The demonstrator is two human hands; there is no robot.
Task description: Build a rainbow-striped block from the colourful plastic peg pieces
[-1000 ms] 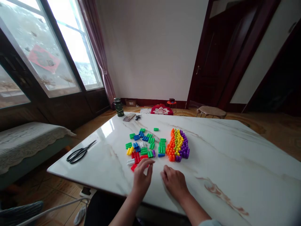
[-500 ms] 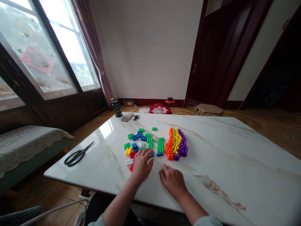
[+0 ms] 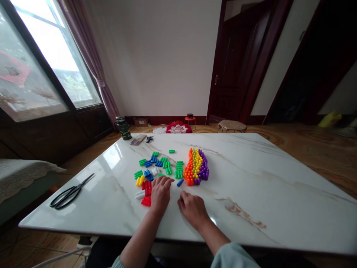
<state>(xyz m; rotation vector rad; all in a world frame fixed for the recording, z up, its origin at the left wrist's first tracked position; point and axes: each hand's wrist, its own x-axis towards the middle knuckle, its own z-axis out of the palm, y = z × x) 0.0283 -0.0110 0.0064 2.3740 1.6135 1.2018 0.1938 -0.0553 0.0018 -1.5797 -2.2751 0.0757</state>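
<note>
One blue plastic piece (image 3: 180,182) is now turned aslant

Half a second ago it lay crosswise below the green pieces (image 3: 179,170); now its long axis slants from near left to far right. Probably this is the piece being worked on. It lies on the marble-patterned table (image 3: 237,182), just beyond the curled right hand (image 3: 192,208). The left hand (image 3: 161,191) reaches beside it. Whether either hand grasps something, or which end is the front, I cannot tell.

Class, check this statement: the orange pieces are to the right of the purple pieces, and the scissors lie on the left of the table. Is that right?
Not quite: the orange pieces are to the left of the purple pieces, as the head view shows. The scissors do lie on the left of the table.
</note>
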